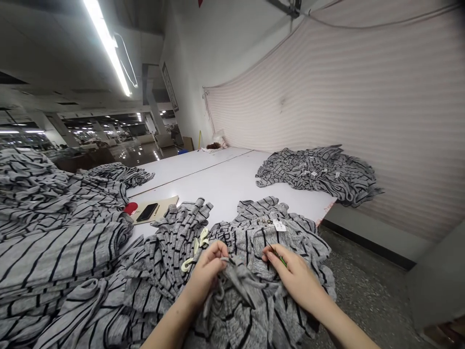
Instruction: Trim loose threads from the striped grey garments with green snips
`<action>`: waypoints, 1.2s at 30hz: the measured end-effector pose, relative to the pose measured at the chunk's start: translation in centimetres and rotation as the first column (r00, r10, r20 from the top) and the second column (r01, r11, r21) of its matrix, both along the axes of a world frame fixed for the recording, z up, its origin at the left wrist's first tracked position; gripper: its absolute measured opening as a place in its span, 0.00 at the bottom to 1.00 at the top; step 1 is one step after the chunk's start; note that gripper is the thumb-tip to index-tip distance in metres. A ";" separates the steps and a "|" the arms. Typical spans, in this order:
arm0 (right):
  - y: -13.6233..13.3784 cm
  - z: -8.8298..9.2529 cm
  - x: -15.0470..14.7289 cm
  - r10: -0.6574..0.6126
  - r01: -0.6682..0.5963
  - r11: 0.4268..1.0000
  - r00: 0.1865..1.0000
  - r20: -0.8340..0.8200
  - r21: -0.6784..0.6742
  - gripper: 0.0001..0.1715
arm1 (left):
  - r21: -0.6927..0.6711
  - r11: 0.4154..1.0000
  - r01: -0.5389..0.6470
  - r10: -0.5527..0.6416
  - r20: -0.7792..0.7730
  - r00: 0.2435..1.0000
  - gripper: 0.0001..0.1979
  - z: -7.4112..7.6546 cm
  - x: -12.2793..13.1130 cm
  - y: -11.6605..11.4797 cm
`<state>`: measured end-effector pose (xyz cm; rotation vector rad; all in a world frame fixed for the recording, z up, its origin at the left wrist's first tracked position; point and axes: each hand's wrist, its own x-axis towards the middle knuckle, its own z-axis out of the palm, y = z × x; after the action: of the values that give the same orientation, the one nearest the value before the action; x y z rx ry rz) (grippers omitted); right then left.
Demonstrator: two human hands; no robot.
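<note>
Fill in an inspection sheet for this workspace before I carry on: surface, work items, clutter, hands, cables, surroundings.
Surface: white table, with a dark line running across it.
Work items: striped garment bunched at the near edge; a white tag lies just beyond the hands.
Clutter: garment stack at left, garment heap at far right; phone on a pale board, red disc beside it.
Hands: left hand pinches the garment; right hand holds a slim green tool, type unclear.
Cables: cord above the curtain; none seen on the table.
Surroundings: pinkish curtain, lit ceiling lamp.
</note>
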<state>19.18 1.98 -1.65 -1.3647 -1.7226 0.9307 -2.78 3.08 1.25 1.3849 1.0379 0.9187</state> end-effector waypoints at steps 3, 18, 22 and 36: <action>1.0 0.1 -0.3 -0.009 0.009 1.000 1.000 0.015 0.017 0.15 | 0.057 0.998 0.023 -0.010 -0.226 0.974 0.03 -0.5 1.0 0.7; 4.3 1.0 -2.6 -0.025 0.036 0.992 0.996 -0.087 0.120 0.07 | 0.505 0.836 -0.214 0.402 -0.299 0.865 0.08 -4.0 4.3 -1.3; 3.6 1.1 -2.0 0.078 -0.060 0.995 0.971 -0.228 0.085 0.08 | 0.590 0.723 -0.361 0.503 -0.090 0.860 0.10 -4.3 4.4 -2.4; 1.9 2.4 -1.3 0.151 -0.134 0.981 0.981 -0.123 0.137 0.08 | -0.238 0.908 -0.346 0.418 0.429 0.801 0.15 -3.1 3.2 -2.7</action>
<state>17.89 3.85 0.78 -1.0827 -1.7635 0.9503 0.44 0.36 -1.86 0.7671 0.9927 1.3701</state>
